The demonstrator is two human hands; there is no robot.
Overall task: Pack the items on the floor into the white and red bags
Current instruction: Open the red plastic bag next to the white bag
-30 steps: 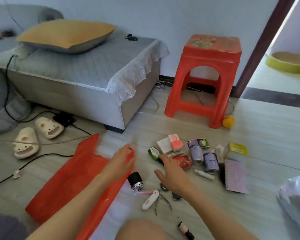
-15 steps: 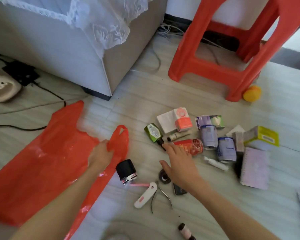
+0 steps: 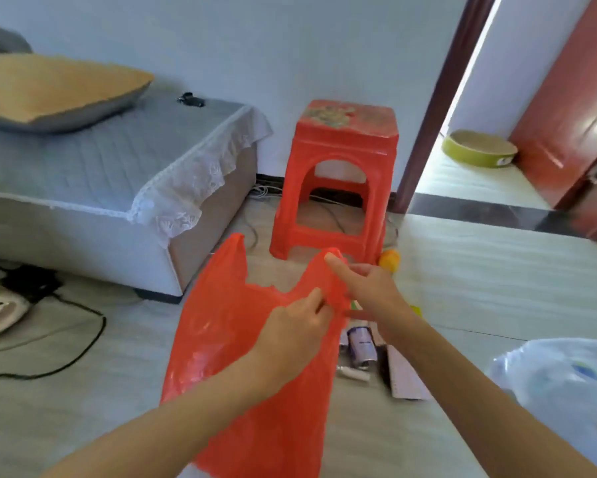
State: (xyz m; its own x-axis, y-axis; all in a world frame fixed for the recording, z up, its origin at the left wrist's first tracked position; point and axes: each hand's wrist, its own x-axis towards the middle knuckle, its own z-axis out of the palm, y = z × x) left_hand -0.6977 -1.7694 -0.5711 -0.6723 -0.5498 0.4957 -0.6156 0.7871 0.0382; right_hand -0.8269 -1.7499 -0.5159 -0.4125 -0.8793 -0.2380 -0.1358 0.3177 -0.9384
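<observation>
Both hands have lifted the red bag point(image 3: 255, 357) off the floor, the left hand point(image 3: 295, 326) pinching its rim and the right hand point(image 3: 366, 288) pinching the handle beside it, fingers curled on film. Thin plastic may cling shut or slip from either pinch, and the hanging bag hides most items point(image 3: 360, 348); the white bag point(image 3: 562, 384) lies apart at right.

Both hands, left point(image 3: 295, 331) and right point(image 3: 369, 293), hold the bag point(image 3: 252, 357) up between them. Behind them stands the stool point(image 3: 338, 174). A can point(image 3: 360, 346) lies under the right hand, another bag point(image 3: 559, 384) far right.
</observation>
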